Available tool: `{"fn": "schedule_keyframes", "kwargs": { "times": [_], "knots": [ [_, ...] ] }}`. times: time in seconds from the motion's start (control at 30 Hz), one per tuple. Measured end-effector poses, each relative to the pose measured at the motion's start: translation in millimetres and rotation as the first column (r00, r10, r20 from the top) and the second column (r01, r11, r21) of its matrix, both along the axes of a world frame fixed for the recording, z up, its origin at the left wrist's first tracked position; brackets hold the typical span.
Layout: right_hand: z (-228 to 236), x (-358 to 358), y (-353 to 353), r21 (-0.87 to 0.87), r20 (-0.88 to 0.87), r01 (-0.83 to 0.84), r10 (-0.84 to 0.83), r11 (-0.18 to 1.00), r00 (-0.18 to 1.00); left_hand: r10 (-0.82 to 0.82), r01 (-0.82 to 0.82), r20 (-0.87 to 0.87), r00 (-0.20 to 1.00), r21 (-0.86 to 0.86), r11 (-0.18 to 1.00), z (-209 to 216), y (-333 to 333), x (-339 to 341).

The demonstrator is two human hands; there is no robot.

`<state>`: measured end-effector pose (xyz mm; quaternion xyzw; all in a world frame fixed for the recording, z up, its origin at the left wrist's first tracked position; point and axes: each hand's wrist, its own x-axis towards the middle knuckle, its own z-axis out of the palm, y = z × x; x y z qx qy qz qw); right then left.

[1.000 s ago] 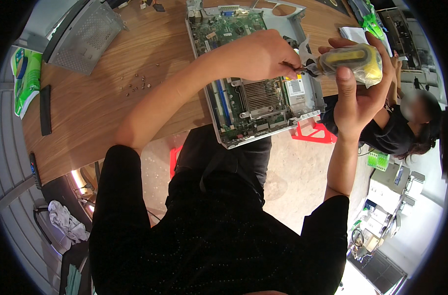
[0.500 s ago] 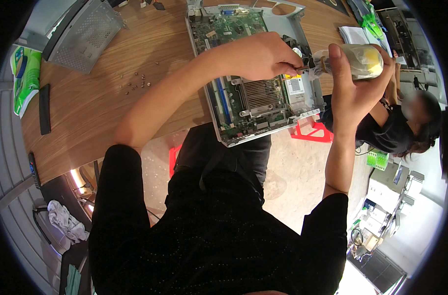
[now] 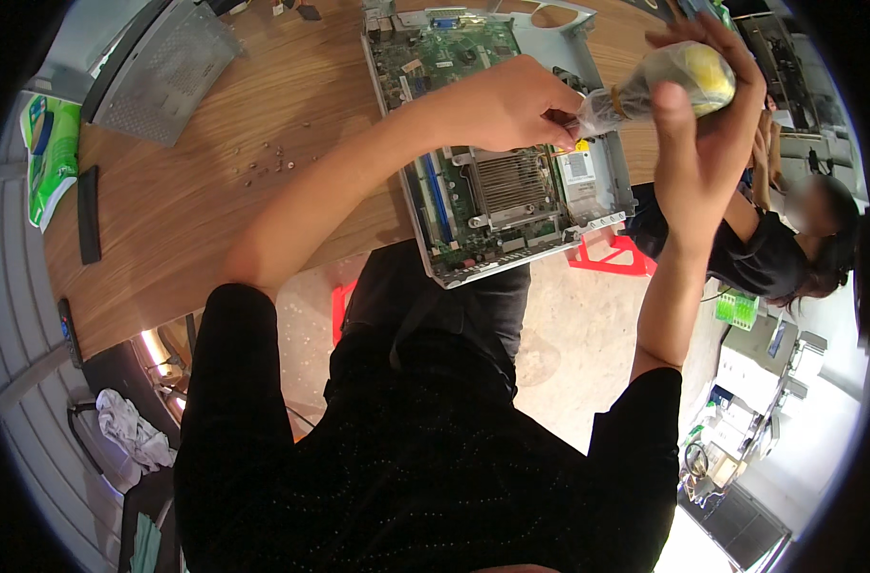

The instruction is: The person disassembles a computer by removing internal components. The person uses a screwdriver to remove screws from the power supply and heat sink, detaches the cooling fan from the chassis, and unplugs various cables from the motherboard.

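Plastic-wrapped yellow-handled tool (image 3: 643, 88) is being held toward two o'clock of the open computer chassis (image 3: 605, 181). Its bulky end is being enclosed by the curved fingers and thumb of the right hand (image 3: 707, 143); its narrow nine o'clock end is being pinched by the left hand (image 3: 526, 105). Moderate weight, a stiff core and slippery film are being presumed; firm hold at the handle is being advised.
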<state>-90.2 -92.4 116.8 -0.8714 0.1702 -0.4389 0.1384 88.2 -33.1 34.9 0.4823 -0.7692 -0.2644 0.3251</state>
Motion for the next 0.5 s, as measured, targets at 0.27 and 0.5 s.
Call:
{"fn": "schedule_keyframes", "kwargs": {
  "times": [0.27, 0.5],
  "knots": [
    [2.5, -6.1, 0.1, 0.266, 0.04, -0.303, 0.304, 0.915, 0.952, -0.083, 0.091, -0.391, 0.917, 0.0, 0.996, -17.1, -0.4, -0.4],
    [-7.4, -1.4, -2.4, 0.101, 0.173, -0.28, 0.26, 0.955, 0.95, -0.089, 0.09, -0.099, 0.991, 0.008, 0.996, 2.0, -0.9, 0.5]
  ]
}}
